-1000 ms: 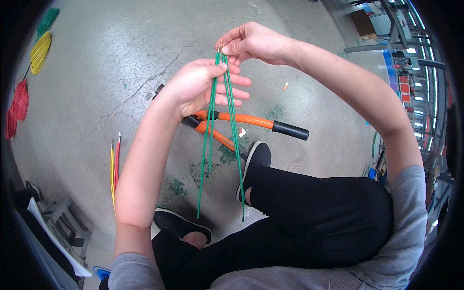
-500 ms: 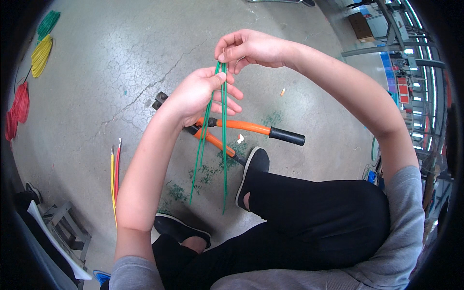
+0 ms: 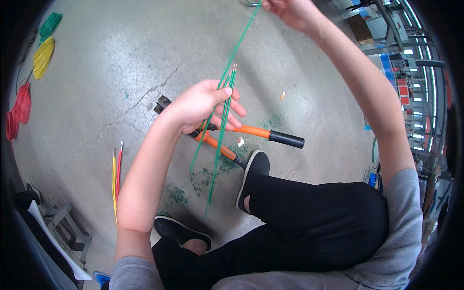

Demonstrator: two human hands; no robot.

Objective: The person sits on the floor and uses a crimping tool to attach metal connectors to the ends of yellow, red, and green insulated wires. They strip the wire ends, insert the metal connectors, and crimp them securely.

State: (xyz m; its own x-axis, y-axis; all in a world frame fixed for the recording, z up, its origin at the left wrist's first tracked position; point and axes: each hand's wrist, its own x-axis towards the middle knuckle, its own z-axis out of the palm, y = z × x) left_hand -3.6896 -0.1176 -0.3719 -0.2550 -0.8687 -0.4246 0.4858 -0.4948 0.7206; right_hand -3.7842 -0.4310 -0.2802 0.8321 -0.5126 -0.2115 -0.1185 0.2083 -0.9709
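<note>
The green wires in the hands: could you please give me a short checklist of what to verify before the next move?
1. Left hand has a grip on the bundle of green wires: ok.
2. Right hand pinches the single green wire it draws out: ok.
3. Bare copper tips level with each other: cannot tell.
4. Orange-handled cutter lies on the floor under the hands, within reach: ok.
5. Red and yellow wires lie apart from the green ones: ok.

Our right hand is partly cut off by the top edge, so its grip on the single green wire cannot be made out. Our left hand hides the bolt cutter pivot.
</note>
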